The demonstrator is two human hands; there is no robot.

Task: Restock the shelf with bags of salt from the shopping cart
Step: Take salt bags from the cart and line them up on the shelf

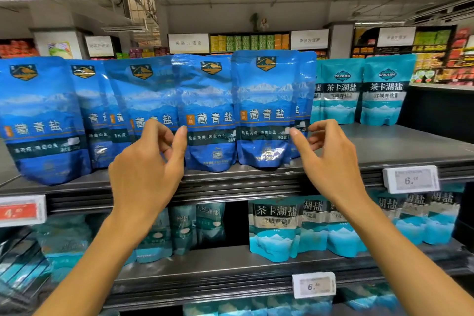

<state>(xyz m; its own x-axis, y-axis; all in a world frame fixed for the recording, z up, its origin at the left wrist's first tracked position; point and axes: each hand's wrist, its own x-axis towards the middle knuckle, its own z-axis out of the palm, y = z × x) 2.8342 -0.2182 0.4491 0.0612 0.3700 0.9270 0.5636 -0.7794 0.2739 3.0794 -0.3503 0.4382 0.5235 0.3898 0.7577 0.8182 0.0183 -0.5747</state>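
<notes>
Blue salt bags [264,110] marked 藏青盐 stand upright in a row on the top shelf [384,149], front edge. Left hand [146,172] and right hand [331,161] hover just before them, fingers loosely spread, gripping nothing. Teal 茶卡湖盐 bags [384,95] sit right; bare shelf beyond. Price tag [410,179] reads 6.

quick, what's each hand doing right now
Left hand: open, fingers loosely curled, thumb tip touching a glossy dark blue plastic salt bag on the grey metal top shelf.
Right hand: open, holding nothing, fingertips at the neighbouring blue bag.
</notes>
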